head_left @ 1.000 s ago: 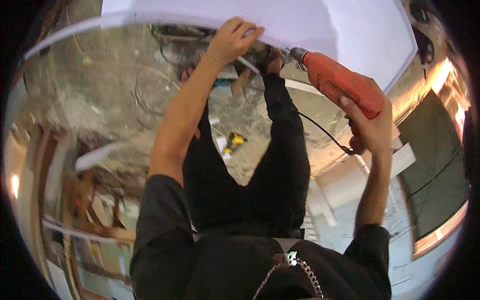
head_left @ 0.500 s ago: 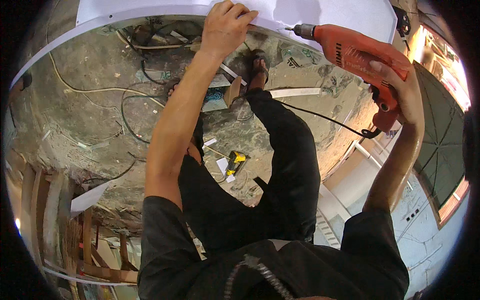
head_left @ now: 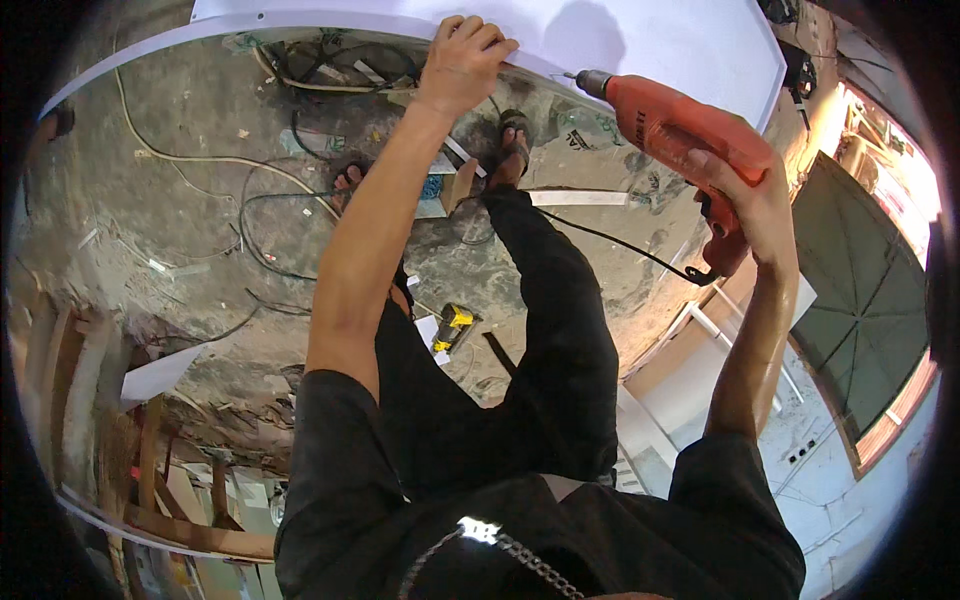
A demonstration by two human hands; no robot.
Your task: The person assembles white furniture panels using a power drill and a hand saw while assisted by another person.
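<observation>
A large white panel with a curved near edge spans the top of the view. My left hand is closed on that edge, fingers curled over it. To its right, my right hand grips a red corded power drill by its handle. The thin bit points left, and its tip is at the panel's edge strip, a short way from my left fingers. Whether the tip touches the strip I cannot tell. The drill's black cord runs from the handle down toward the floor between my legs.
On the floor lie a yellow and black power tool, a small open box, a white strip and loose cables. Wooden pieces stand at lower left. A dark green panel is at the right.
My right hand and the drill have moved left and a little down in view, slightly closer to my left hand. The panel also appears shifted as the view moved. Both grips are unchanged.
</observation>
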